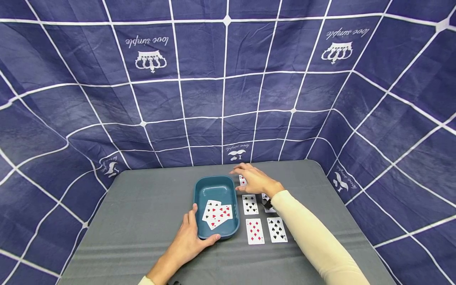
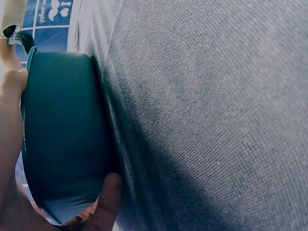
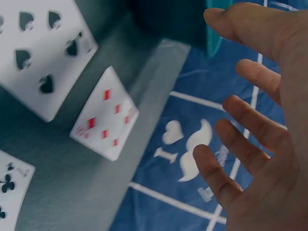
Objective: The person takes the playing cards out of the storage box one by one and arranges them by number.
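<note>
The diamond card looks light, thin and slick, probably best pinched by its edges; it lies flat on the bench, below and apart from the right grip, which is spread and holds nothing, while the left grip clasps the teal tray near one corner

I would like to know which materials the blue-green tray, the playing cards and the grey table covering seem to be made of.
The tray looks like smooth plastic, judging by its even colour and rounded corners, though coated metal is possible. The playing cards seem thin printed cardstock; any coating is uncertain. The table covering appears to be matte woven fabric: the left wrist view shows its weave.
</note>
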### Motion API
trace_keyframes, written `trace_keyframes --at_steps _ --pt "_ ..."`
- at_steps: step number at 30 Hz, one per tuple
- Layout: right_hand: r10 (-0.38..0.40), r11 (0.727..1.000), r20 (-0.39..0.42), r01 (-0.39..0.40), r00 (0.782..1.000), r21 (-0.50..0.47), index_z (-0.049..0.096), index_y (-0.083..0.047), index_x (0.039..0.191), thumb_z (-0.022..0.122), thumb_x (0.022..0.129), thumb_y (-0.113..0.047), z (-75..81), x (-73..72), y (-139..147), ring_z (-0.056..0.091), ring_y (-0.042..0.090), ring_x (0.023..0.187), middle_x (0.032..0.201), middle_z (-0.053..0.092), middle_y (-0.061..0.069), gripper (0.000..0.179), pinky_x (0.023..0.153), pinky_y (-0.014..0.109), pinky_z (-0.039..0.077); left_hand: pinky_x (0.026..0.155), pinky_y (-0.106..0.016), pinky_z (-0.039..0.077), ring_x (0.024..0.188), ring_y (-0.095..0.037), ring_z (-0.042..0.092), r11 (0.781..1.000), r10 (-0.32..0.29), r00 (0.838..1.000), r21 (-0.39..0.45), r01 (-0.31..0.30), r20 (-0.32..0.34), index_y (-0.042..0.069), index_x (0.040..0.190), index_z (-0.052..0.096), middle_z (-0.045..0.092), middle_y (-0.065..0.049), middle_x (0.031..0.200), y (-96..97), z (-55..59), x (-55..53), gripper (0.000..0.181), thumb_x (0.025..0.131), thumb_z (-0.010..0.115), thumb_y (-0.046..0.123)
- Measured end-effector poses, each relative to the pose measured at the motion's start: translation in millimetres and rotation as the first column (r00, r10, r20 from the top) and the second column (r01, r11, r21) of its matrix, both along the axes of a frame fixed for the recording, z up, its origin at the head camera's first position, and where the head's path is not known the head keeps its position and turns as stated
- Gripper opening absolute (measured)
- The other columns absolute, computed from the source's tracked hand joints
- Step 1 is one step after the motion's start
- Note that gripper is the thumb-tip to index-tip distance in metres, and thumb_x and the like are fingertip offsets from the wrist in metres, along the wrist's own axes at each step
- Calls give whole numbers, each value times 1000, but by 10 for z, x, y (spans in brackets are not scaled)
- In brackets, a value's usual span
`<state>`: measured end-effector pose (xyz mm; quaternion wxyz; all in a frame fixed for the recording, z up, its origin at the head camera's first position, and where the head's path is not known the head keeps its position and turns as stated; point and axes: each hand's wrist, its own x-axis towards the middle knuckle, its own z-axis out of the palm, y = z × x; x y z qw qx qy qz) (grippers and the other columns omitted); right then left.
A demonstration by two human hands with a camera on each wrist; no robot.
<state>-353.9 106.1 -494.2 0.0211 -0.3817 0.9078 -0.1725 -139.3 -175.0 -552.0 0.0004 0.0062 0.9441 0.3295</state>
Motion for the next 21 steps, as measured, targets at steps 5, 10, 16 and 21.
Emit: trace_keyframes --at_steps 5,10,16,21 --pt "67 997 -26 -66 997 35 69 -19 162 92 103 -34 124 90 -157 59 38 156 171 60 11 65 128 64 50 119 -64 56 138 -47 66 1000 -1 1000 -2 1 4 -7 181 22 53 -32 155 -5 8 1 147 83 98 72" --pt "126 988 -35 -122 991 89 68 -20 162 92 102 -35 192 169 -329 59 35 155 168 62 7 66 125 63 53 118 -64 57 137 -47 66 1000 -1 1000 0 1 7 -7 181 22 53 -33 155 -9 3 2 147 83 98 72" --pt "174 971 -1 -171 985 167 68 -25 163 95 100 -37 242 276 -541 59 30 155 167 62 4 69 126 59 53 118 -66 56 139 -48 65 1000 -2 1000 1 2 12 -7 181 22 52 -33 156 -7 5 0 147 83 98 72" --pt "217 946 19 -215 976 243 69 -33 162 98 97 -39 248 369 -715 61 26 153 167 63 0 71 124 55 56 119 -67 56 141 -49 64 1000 -5 1000 4 5 18 -7 181 22 51 -34 158 -13 0 -1 147 84 97 74"
